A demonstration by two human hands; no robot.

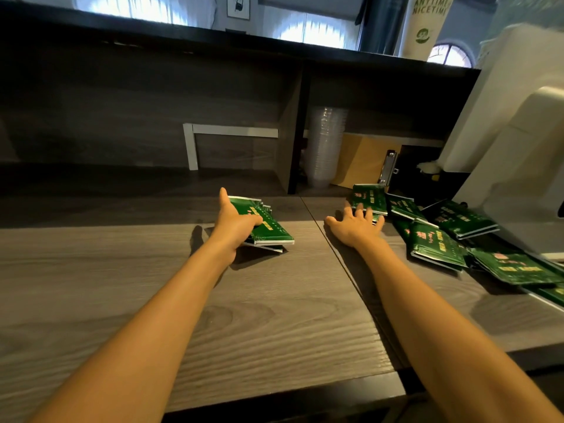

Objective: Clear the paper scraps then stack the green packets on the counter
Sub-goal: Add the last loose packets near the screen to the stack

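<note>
A small stack of green packets sits tilted on the grey wooden counter near its middle. My left hand grips the stack's left side, thumb across its top. To the right, several loose green packets lie scattered in an untidy heap. My right hand is spread flat with straight fingers, its fingertips touching the nearest packet at the heap's back left. No paper scraps are visible.
A large white machine stands at the right edge over the heap. Behind are a stack of clear plastic cups, a clipboard and a dark shelf divider. A seam runs through the counter between my hands.
</note>
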